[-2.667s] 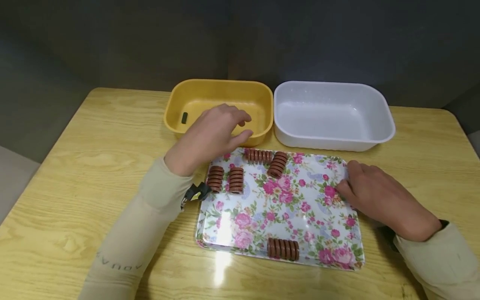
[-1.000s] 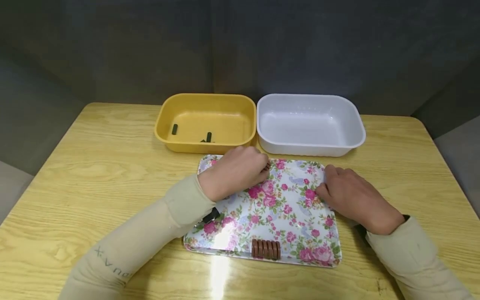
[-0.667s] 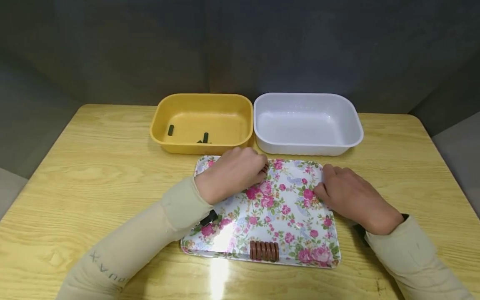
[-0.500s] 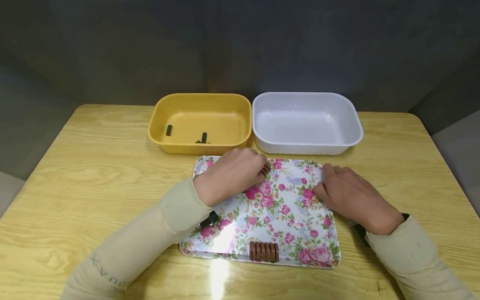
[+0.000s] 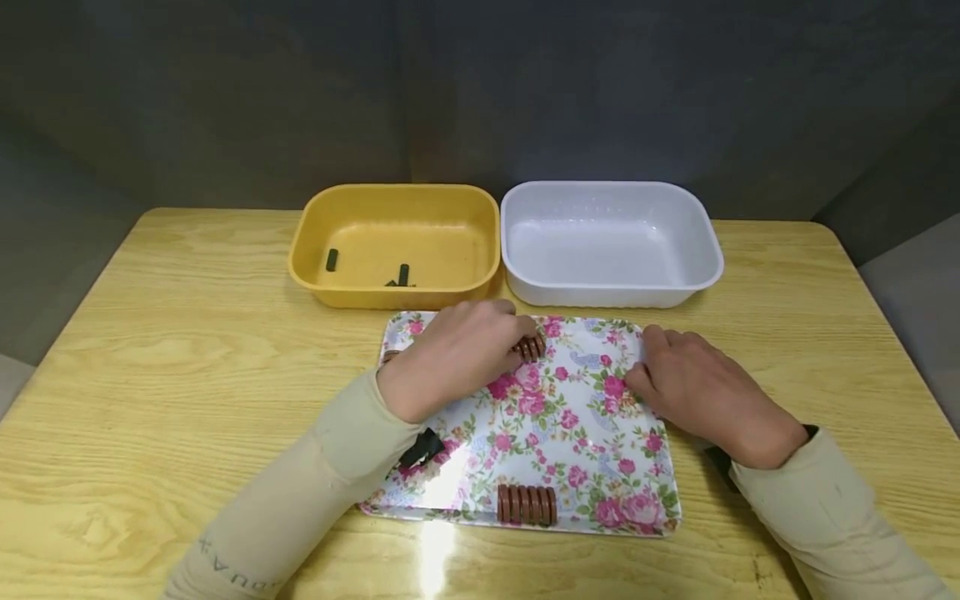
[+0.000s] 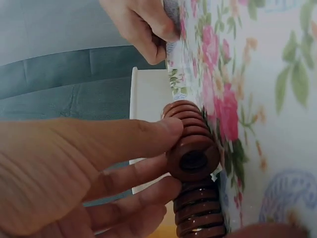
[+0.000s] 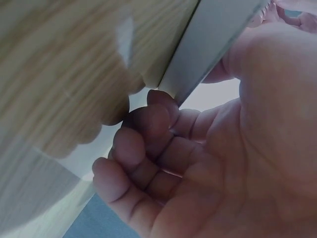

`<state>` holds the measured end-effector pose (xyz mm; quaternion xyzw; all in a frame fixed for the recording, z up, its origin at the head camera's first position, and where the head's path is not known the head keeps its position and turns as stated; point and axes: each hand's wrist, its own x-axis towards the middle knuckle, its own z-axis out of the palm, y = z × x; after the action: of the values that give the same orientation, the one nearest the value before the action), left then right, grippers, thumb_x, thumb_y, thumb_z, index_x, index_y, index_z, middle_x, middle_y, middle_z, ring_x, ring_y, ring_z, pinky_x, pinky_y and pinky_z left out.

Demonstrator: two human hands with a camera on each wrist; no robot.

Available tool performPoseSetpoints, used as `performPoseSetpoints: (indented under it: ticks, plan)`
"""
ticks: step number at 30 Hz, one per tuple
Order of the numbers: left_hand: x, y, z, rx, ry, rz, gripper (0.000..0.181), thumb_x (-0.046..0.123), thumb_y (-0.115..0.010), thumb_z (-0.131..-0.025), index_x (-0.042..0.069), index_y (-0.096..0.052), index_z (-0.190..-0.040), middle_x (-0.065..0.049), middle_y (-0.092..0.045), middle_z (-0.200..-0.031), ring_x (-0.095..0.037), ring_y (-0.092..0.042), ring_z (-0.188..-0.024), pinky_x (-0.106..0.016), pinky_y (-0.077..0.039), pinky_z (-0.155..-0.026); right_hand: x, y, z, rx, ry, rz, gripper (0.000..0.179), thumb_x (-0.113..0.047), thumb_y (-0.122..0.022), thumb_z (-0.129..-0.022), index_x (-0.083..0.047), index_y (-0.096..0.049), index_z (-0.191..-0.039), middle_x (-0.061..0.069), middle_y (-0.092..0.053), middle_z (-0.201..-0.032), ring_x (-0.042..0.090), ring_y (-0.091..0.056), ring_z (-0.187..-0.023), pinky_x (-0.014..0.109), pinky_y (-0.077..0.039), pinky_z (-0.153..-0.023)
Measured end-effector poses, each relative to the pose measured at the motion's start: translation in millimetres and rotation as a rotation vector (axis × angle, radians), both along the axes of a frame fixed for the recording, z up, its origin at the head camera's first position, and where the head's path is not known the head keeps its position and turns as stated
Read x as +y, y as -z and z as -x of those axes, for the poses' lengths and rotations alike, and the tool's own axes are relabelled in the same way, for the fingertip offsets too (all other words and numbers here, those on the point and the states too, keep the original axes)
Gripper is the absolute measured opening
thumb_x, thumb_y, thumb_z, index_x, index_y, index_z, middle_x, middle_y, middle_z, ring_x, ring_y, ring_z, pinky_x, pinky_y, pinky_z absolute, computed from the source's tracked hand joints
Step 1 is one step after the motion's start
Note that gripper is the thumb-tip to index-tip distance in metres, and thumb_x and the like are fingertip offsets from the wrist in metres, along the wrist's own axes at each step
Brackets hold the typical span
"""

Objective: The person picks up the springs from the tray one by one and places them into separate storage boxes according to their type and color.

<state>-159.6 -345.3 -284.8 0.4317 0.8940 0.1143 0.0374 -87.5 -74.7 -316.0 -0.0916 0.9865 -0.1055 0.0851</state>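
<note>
My left hand point(image 5: 461, 354) is low over the back of a flowered tray point(image 5: 600, 450). It pinches a brown coil spring point(image 6: 198, 126), with the thumb on the near side and fingers on the other. Right beside that one sits another brown spring point(image 6: 200, 208); the hand covers it in the head view. At the tray's left edge a bit of a further spring point(image 5: 389, 356) peeks out from behind the wrist. A brown spring point(image 5: 527, 505) lies along the front edge. My right hand point(image 5: 701, 392) grips the tray's right rim, fingers curled beneath it.
Behind the tray stand a yellow basin point(image 5: 397, 296) holding several small dark green pieces point(image 5: 403, 274) and, next to it, a white basin point(image 5: 611, 296). All rest on a wooden table point(image 5: 187, 333) against a dark wall point(image 5: 420, 83).
My left hand has come down from over the yellow basin and taken hold of a spring at the tray's back; lately more of that spring shows. The right hand keeps its grip on the rim.
</note>
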Motion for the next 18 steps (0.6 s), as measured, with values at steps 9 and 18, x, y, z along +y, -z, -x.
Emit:
performPoseSetpoints:
  ticks: [9,18]
  plan:
    - [2.2,-5.0,-1.6,-0.022,0.030,-0.013,0.010,0.014,-0.069,-0.098,0.016,-0.079,-0.102,-0.002,-0.071,-0.095,-0.014,-0.064,-0.081,-0.030,-0.055,-0.070,4.5,-6.1,-0.8,-0.010,-0.006,-0.010,0.020,-0.021,-0.049,-0.102,-0.007,-0.047,-0.088,0.004,-0.047,-0.071,0.016,-0.043,-0.063,0.029,-0.035,-0.062]
    - [8.2,-6.9,-5.9,-0.022,0.050,-0.005,0.010,0.014,-0.067,-0.099,0.014,-0.075,-0.103,-0.001,-0.071,-0.092,-0.013,-0.064,-0.080,-0.028,-0.053,-0.068,7.1,-9.0,-0.9,-0.042,0.013,-0.027,0.019,-0.021,-0.049,-0.102,-0.006,-0.048,-0.090,0.005,-0.048,-0.073,0.017,-0.045,-0.066,0.030,-0.036,-0.064]
